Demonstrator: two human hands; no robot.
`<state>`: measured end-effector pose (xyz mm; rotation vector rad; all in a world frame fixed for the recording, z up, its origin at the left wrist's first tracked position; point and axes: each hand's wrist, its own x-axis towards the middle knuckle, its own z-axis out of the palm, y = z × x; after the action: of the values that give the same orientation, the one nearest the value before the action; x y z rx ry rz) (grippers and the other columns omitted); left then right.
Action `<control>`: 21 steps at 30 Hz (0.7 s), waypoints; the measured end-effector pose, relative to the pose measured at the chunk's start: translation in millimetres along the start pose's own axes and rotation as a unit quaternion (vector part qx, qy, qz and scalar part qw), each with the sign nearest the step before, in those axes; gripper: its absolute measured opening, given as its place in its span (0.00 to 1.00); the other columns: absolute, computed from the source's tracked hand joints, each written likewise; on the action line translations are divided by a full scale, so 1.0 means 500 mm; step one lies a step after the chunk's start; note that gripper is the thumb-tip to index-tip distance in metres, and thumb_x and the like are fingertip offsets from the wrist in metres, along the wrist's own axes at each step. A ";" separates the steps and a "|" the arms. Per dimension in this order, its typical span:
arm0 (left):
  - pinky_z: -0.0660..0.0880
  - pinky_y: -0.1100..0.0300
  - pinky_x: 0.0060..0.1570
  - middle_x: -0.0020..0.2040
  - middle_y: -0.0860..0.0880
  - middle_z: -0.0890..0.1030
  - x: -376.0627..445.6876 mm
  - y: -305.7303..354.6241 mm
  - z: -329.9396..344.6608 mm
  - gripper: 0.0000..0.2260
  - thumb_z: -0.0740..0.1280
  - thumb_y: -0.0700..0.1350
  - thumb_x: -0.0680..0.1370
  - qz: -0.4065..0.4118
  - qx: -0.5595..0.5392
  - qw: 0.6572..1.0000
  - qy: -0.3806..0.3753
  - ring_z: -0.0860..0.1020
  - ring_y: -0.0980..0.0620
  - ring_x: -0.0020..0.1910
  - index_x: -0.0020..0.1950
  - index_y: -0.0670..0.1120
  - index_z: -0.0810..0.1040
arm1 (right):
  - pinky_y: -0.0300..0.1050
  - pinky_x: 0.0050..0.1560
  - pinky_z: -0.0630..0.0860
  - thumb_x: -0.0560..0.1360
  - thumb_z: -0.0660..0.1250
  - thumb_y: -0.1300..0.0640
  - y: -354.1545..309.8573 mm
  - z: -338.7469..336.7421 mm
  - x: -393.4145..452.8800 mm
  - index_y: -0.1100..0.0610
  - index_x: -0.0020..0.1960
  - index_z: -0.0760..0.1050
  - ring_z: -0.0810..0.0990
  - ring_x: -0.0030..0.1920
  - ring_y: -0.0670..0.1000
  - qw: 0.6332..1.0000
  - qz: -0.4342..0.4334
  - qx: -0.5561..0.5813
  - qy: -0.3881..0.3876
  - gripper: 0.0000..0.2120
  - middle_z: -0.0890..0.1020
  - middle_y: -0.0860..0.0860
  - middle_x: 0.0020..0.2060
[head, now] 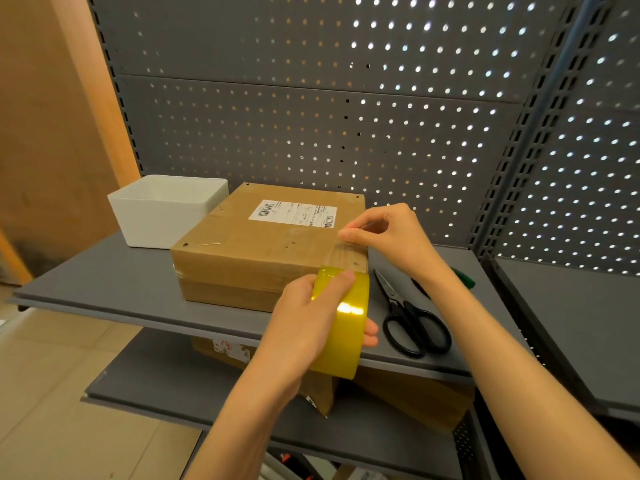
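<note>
A brown cardboard box (249, 251) with a white shipping label (292, 213) lies on the grey shelf (104, 282). My left hand (304, 317) grips a roll of yellowish clear tape (346, 327) at the box's near right corner. A clear strip runs from the roll up over that corner. My right hand (388, 233) pinches the free end of the strip just above the box's right top edge.
Black scissors (412, 320) lie shut on the shelf right of the box, with a green-handled tool (462, 277) partly hidden behind my right wrist. A white open bin (162, 216) stands left of the box. Another cardboard box (408, 396) sits on the lower shelf. A pegboard wall stands behind.
</note>
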<state>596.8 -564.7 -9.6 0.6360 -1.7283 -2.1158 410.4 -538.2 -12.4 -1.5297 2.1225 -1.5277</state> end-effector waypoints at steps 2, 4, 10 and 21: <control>0.79 0.62 0.29 0.32 0.43 0.83 0.002 -0.002 -0.003 0.10 0.61 0.50 0.78 0.002 0.004 1.000 -0.004 0.82 0.50 0.28 0.50 0.43 0.75 | 0.40 0.44 0.80 0.68 0.74 0.56 0.006 0.003 0.000 0.54 0.40 0.83 0.83 0.40 0.46 1.000 0.000 0.006 -0.003 0.03 0.85 0.48 0.36; 0.79 0.61 0.30 0.33 0.42 0.83 0.002 -0.006 -0.003 0.11 0.61 0.51 0.78 0.004 0.009 1.000 -0.008 0.82 0.49 0.29 0.51 0.43 0.75 | 0.36 0.43 0.78 0.68 0.74 0.56 0.010 0.005 -0.001 0.54 0.40 0.83 0.83 0.40 0.45 1.000 0.006 0.009 -0.006 0.02 0.85 0.47 0.37; 0.79 0.61 0.31 0.35 0.42 0.84 0.002 -0.012 -0.007 0.12 0.62 0.52 0.77 0.013 0.010 1.000 -0.018 0.83 0.49 0.31 0.51 0.44 0.76 | 0.31 0.44 0.75 0.68 0.74 0.57 0.028 0.006 -0.001 0.55 0.42 0.83 0.80 0.42 0.41 1.000 0.003 0.007 -0.009 0.04 0.84 0.46 0.39; 0.79 0.62 0.29 0.34 0.42 0.84 0.004 -0.018 0.000 0.11 0.62 0.51 0.78 0.022 0.000 1.000 -0.005 0.82 0.49 0.30 0.51 0.44 0.76 | 0.30 0.48 0.75 0.71 0.70 0.66 0.026 0.022 0.007 0.55 0.58 0.78 0.77 0.49 0.42 0.984 0.118 0.130 0.006 0.17 0.81 0.51 0.52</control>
<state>595.2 -563.8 -18.5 0.5814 -1.7319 -2.0929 406.7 -548.1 -26.1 -1.1429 1.9347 -1.6504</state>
